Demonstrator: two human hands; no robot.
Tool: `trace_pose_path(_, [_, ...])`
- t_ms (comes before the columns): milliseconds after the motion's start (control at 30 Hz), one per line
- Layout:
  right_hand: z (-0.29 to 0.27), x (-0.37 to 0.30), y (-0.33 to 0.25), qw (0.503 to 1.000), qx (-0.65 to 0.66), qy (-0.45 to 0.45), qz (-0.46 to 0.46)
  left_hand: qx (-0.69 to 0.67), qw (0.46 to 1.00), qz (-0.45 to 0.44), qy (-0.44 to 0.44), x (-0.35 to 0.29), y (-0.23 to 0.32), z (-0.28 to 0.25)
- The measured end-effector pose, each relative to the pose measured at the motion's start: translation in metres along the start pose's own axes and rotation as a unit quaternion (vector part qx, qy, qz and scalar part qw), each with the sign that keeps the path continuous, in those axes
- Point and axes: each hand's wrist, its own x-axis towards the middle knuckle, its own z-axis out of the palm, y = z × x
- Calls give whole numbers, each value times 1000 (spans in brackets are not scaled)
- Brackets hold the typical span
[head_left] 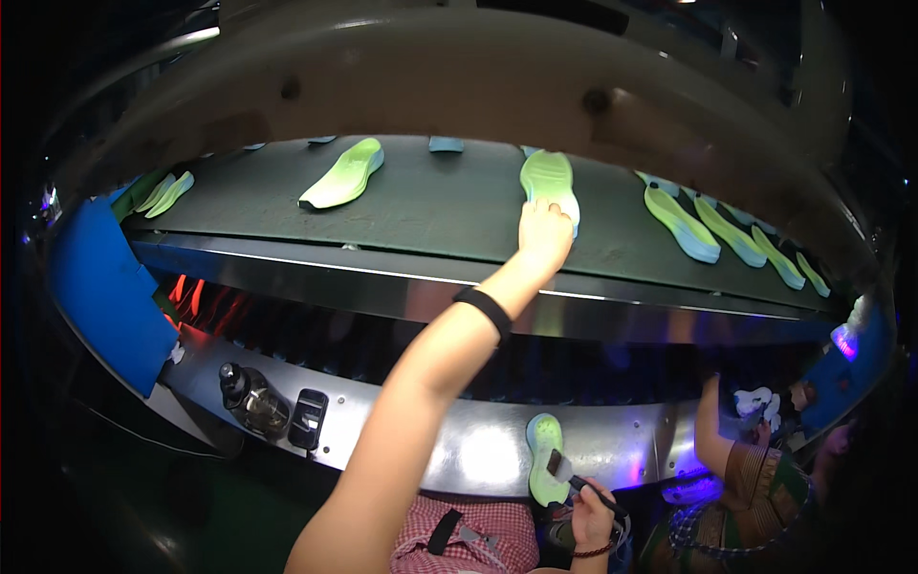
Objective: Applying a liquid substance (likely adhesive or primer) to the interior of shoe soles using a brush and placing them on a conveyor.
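Note:
My left arm reaches across to the upper dark belt, where my left hand [546, 233] is closed on the near end of a yellow-green and light-blue shoe sole [548, 176]. The sole lies lengthwise away from me on or just over the belt. Low in the view, my right hand [593, 519] grips a brush [585, 485] with a dark handle. Its bristles touch or hover over another shoe sole [543, 442], which lies on the shiny metal ledge [490, 457] close to my body.
More soles rest on the belt [430, 196], one sole [346, 175] left of my hand and several to the right. A dark pump bottle [251, 397] and a black box-like object [308, 418] stand on the ledge. A brown hood [440, 81] overhangs the belt. Another person's arm [710, 430] is at right.

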Motion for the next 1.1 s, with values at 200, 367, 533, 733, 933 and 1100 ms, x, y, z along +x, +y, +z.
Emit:
trace_pose_path(200, [1, 13, -4, 1000, 15, 21, -18, -329, 929, -28, 169, -85, -26, -99])
trace_pose_path(367, [16, 29, 1, 999, 18, 12, -35, -857, 361, -352, -104, -148, -33, -111])
trace_pose_path(533, [24, 29, 2, 999, 21, 37, -22, -892, 256, -341, -148, -255, -46, -103])
trace_pose_path(733, [36, 25, 1, 1000, -15, 2, -3, -853, 63, -385, -347, -373, -28, -38])
trace_pose_path(933, [60, 25, 17, 986, -133, -97, 9, -889, -6, -373, -265, -341, 28, -79])
trace_pose_path(1100, [95, 38, 15, 972, -199, -123, 0, -867, -2, -432, -249, -327, 44, -93])
